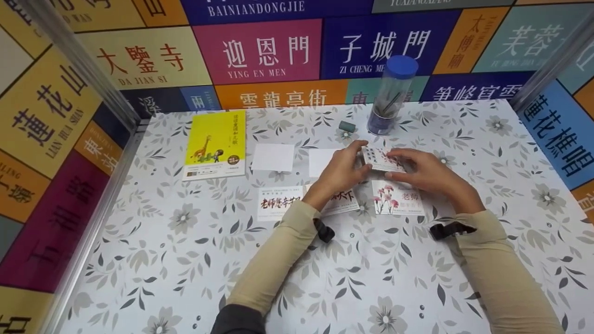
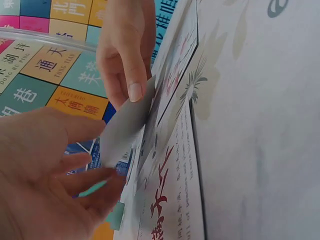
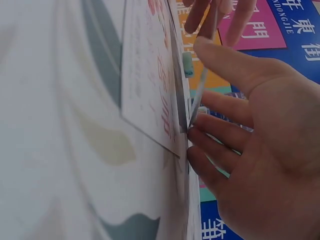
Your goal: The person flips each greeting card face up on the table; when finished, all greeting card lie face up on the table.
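A printed card [image 1: 383, 159] with red blossoms and dark characters is held between both hands, tilted just above the table. At its left edge, the left hand [image 1: 341, 167] grips it between thumb and fingers; the left wrist view shows the card's grey underside [image 2: 125, 127]. The right hand [image 1: 429, 169] pinches the right end, its thumb and fingertips at the card's edges in the right wrist view. In front lie a card with pink flowers [image 1: 398, 199], a card with red lettering [image 1: 278, 204] and, partly hidden by the left forearm, another lettered card [image 1: 343, 199].
Two blank white cards lie behind, one in plain sight [image 1: 274, 157], the other [image 1: 319, 162] partly covered by the left hand. A yellow book [image 1: 216, 134] is at the left. At the back stand a clear blue-lidded jar [image 1: 392, 95] and a small green cylinder [image 1: 347, 126].
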`<act>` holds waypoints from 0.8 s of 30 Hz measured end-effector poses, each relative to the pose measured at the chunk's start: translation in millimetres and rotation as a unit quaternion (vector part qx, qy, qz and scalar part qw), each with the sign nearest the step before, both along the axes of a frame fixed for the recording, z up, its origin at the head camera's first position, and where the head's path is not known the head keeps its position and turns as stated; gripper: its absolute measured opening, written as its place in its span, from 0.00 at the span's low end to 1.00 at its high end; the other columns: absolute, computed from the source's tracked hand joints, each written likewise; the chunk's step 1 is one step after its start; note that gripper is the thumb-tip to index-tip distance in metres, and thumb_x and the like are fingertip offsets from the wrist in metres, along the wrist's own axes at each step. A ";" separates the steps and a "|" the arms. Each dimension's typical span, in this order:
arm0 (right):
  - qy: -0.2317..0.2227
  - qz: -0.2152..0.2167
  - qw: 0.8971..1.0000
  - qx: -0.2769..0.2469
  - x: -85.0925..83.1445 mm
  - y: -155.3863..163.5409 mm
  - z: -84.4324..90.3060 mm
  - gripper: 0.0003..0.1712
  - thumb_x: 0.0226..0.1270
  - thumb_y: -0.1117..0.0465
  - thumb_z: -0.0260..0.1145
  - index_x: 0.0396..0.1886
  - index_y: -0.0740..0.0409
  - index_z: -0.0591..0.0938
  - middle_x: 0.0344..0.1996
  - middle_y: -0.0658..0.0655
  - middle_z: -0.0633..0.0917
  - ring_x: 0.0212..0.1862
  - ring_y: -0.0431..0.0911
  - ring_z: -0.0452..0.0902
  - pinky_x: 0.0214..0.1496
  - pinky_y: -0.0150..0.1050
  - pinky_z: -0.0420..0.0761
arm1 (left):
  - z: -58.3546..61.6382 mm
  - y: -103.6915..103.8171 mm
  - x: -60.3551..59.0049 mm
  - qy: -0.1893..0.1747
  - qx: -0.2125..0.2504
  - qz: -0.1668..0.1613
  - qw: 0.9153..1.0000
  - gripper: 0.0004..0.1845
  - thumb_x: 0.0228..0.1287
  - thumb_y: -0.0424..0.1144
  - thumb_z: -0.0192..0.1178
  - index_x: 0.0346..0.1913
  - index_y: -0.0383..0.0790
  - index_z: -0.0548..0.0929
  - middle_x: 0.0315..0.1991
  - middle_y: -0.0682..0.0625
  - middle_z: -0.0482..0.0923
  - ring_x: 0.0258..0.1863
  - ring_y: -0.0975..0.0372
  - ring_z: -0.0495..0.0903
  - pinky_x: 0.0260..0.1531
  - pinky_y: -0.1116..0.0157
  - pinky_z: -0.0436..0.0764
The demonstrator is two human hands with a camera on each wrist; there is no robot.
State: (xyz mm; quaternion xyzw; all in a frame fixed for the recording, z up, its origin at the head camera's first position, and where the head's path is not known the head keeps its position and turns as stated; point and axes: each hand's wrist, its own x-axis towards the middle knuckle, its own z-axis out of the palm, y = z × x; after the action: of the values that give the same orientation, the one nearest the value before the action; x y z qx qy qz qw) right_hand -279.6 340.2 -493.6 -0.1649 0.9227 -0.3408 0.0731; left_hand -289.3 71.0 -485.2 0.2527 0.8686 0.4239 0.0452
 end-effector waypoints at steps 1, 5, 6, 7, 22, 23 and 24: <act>0.002 0.003 1.000 0.000 0.1 0.6 0.2 0.35 0.70 0.48 0.79 0.74 0.52 0.81 0.79 0.63 0.75 0.83 0.63 0.65 0.87 0.61 0.61 | 0.0 -0.2 -0.4 0.009 -0.016 0.010 1.000 0.34 0.73 0.35 0.68 0.79 0.39 0.71 0.68 0.40 0.84 0.66 0.52 0.84 0.69 0.60 0.81; 0.011 0.017 1.000 0.002 0.9 3.6 0.7 0.33 0.71 0.54 0.79 0.72 0.56 0.82 0.79 0.67 0.74 0.82 0.67 0.64 0.86 0.64 0.61 | 1.8 -0.2 0.0 0.011 -0.062 0.019 0.998 0.34 0.71 0.33 0.68 0.78 0.40 0.73 0.71 0.42 0.81 0.72 0.53 0.80 0.75 0.60 0.76; 0.012 0.019 1.000 0.001 1.3 4.2 0.9 0.33 0.70 0.55 0.79 0.72 0.56 0.82 0.79 0.67 0.73 0.82 0.67 0.64 0.86 0.64 0.60 | 2.2 -0.2 0.6 0.010 -0.069 0.014 0.997 0.34 0.71 0.33 0.68 0.78 0.40 0.73 0.70 0.42 0.82 0.70 0.53 0.81 0.74 0.60 0.77; 0.013 0.021 1.000 0.003 1.7 4.5 1.1 0.33 0.70 0.55 0.79 0.72 0.56 0.82 0.80 0.67 0.73 0.82 0.68 0.63 0.86 0.65 0.60 | 2.6 -0.1 1.4 0.006 -0.076 0.008 0.997 0.33 0.72 0.34 0.67 0.78 0.40 0.73 0.69 0.43 0.83 0.68 0.54 0.82 0.72 0.60 0.79; 0.024 0.028 0.999 0.016 0.8 4.2 -0.7 0.30 0.71 0.58 0.78 0.71 0.56 0.83 0.80 0.68 0.71 0.83 0.69 0.61 0.86 0.68 0.56 | -3.2 1.0 3.4 -0.019 -0.096 -0.039 0.994 0.32 0.75 0.37 0.66 0.79 0.40 0.73 0.69 0.44 0.83 0.66 0.55 0.83 0.71 0.60 0.80; 0.025 0.028 0.999 0.014 0.9 3.6 -0.7 0.30 0.71 0.58 0.78 0.70 0.57 0.83 0.80 0.69 0.71 0.83 0.69 0.61 0.86 0.68 0.56 | -3.1 1.0 3.4 -0.020 -0.098 -0.041 0.994 0.32 0.75 0.37 0.66 0.79 0.40 0.73 0.69 0.44 0.82 0.67 0.54 0.83 0.72 0.60 0.79; 0.026 0.027 0.999 0.012 1.0 3.3 -0.9 0.29 0.71 0.58 0.77 0.70 0.57 0.84 0.80 0.69 0.72 0.83 0.69 0.61 0.86 0.68 0.56 | -3.2 1.1 3.2 -0.021 -0.099 -0.042 0.994 0.32 0.75 0.37 0.66 0.79 0.40 0.73 0.70 0.44 0.82 0.68 0.54 0.82 0.72 0.60 0.79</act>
State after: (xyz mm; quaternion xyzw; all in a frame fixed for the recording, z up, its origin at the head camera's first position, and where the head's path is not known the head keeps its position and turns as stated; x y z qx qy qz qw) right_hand -278.6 343.5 -494.5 -0.1976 0.9235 -0.3231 0.0608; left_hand -286.1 72.1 -488.4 0.2737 0.8937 0.3391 0.1061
